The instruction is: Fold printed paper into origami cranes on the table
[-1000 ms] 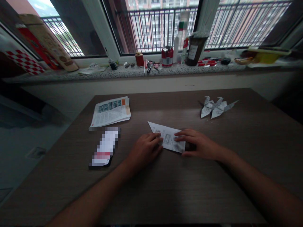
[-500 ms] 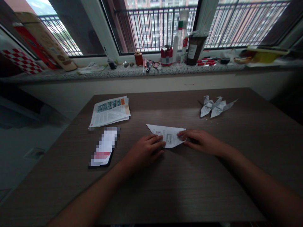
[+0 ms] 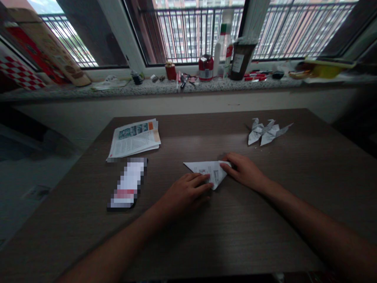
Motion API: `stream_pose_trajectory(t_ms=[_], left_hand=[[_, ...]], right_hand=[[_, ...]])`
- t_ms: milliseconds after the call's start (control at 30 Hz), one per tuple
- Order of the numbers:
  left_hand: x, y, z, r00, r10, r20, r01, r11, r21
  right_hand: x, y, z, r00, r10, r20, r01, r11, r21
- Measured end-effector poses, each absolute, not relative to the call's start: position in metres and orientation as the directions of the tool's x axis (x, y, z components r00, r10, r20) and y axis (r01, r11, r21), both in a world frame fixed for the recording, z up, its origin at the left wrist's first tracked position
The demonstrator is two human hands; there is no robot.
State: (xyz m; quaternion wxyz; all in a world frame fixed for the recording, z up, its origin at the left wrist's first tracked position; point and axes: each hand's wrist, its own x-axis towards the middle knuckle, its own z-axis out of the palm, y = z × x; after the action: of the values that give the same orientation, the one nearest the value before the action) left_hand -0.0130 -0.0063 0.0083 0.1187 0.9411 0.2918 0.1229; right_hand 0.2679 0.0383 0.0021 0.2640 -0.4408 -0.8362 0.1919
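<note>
A triangular sheet of printed paper (image 3: 212, 168), folded over, lies on the table between both hands, its long edge away from me. My left hand (image 3: 188, 190) rests on its near left side with the fingers stretched out over the print. At the right corner, my right hand (image 3: 244, 169) pinches the paper between thumb and fingers. Part of the near left edge is hidden under my left fingers. Two folded paper cranes (image 3: 266, 131) stand beyond my right hand, close to each other.
A stack of printed sheets (image 3: 134, 141) lies at the table's back left, with a phone (image 3: 128, 184) in front of it, its screen blurred. On the stone windowsill (image 3: 159, 89) stand a red can (image 3: 205, 67), a bottle, a dark cup (image 3: 242, 61) and small items.
The paper's right corner has been drawn in, and its near side now comes to a point. My right hand has shifted slightly away from me and grips the corner; my left has slid slightly right.
</note>
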Motion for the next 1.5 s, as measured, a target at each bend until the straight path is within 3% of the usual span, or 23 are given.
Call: stream_pose_trajectory(t_ms=[267, 1067, 1500], left_hand=[[-0.013, -0.005, 0.008, 0.804, 0.575, 0.151, 0.521, -0.804, 0.287], [-0.013, -0.01, 0.01, 0.821, 0.562, 0.102, 0.535, -0.82, 0.204], [-0.017, -0.007, 0.014, 0.859, 0.503, 0.098, 0.472, -0.851, 0.231]], right_hand=[[0.245, 0.054, -0.012, -0.441, 0.844, 0.305, 0.705, 0.536, -0.464], [0.238, 0.053, -0.022, -0.361, 0.88, 0.308, 0.776, 0.467, -0.424], [0.234, 0.051, -0.016, -0.352, 0.893, 0.28, 0.815, 0.44, -0.377]])
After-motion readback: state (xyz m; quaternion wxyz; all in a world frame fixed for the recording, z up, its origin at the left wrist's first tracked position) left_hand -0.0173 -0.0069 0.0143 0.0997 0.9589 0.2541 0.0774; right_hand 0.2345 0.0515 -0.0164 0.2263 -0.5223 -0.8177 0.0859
